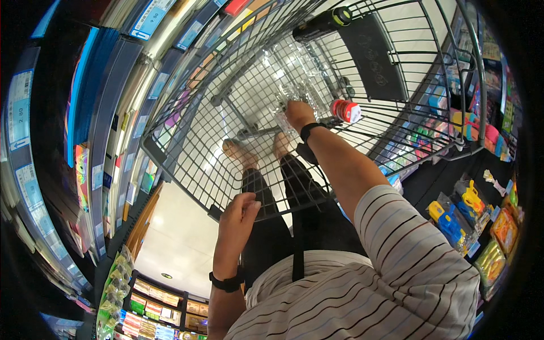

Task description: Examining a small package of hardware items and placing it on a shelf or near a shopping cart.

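Note:
A wire shopping cart (238,123) stands before me. My right hand (301,114) reaches down into its basket, its fingers closed at a shiny clear plastic package (304,91); the fingertips are partly hidden. Close by on the right lies a red container with a white end (345,111). At the basket's far side is a black bottle-shaped item with a yellow-green end (323,24). My left hand (239,223) is at the near rim with bent fingers. Whether it grips the rim cannot be seen.
Shelves of paper goods with price tags (148,19) rise close on the left. On the right, packaged blue-and-yellow toys (450,227) lie on a dark shelf. A dark panel (372,57) is fixed to the cart's wires. Stocked shelving (155,297) stands at the lower left, beyond pale floor (180,229).

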A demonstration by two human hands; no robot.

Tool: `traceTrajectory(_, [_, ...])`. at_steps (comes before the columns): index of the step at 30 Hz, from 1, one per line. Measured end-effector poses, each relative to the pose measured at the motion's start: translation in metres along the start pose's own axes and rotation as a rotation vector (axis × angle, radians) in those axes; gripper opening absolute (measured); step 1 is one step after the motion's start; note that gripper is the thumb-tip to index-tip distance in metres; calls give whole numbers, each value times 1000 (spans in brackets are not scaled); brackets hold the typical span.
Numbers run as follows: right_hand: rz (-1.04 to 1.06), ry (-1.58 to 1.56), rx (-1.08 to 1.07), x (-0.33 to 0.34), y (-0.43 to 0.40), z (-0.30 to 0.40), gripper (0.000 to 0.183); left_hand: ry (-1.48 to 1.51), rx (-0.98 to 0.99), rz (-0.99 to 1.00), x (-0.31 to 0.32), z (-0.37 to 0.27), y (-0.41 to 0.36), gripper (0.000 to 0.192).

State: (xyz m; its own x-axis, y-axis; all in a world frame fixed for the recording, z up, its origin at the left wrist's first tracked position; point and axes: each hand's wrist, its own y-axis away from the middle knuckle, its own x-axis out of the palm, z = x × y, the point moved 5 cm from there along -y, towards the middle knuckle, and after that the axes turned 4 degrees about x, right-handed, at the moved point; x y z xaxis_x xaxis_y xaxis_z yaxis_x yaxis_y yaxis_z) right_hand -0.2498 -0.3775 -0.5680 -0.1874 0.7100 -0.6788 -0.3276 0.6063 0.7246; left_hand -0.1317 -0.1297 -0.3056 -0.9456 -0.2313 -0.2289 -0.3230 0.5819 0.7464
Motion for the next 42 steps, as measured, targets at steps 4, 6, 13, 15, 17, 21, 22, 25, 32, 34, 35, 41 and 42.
traceTrajectory(4, [-29, -22, -18, -12, 6, 8, 23, -20, 20, -13, -2, 4, 0, 29])
traceTrajectory(6, [-27, -41, -2, -25, 10, 11, 23, -13, 44, -19, -5, 0, 1, 29])
traceTrajectory(13, [534, -927, 20, -94, 48, 24, 26, 2, 176, -84, -29, -33, 11, 28])
traceTrajectory(15, [526, -1040, 35, -134, 85, 48, 20, -1, 234, -146, -46, -42, 15, 28])
traceTrajectory(17, [673, -1163, -71, -153, 106, 52, 28, -5, 290, -205, -62, -61, 20, 28])
traceTrajectory(21, [789, -1182, -322, -212, 187, 95, 44, 239, 387, -312, -102, -86, 34, 29])
traceTrajectory(22, [812, -1168, -411, -223, 205, 106, 29, 259, 432, -321, -110, -97, 40, 31])
traceTrajectory(25, [790, -1056, -578, -258, 267, 134, 26, 304, 522, -346, -133, -129, 64, 40])
traceTrajectory(32, [723, -885, -798, -288, 322, 170, 27, 595, 646, -240, -162, -163, 114, 49])
traceTrajectory(34, [746, -859, -842, -291, 331, 180, 28, 585, 682, -229, -167, -162, 122, 48])
traceTrajectory(35, [740, -849, -852, -294, 338, 184, 28, 576, 704, -211, -169, -163, 126, 48])
traceTrajectory(41, [516, -969, -903, -308, 374, 216, 23, 383, 786, -583, -183, -162, 167, 64])
traceTrajectory(42, [458, -1041, -878, -310, 382, 222, 20, 338, 828, -573, -178, -162, 173, 64])
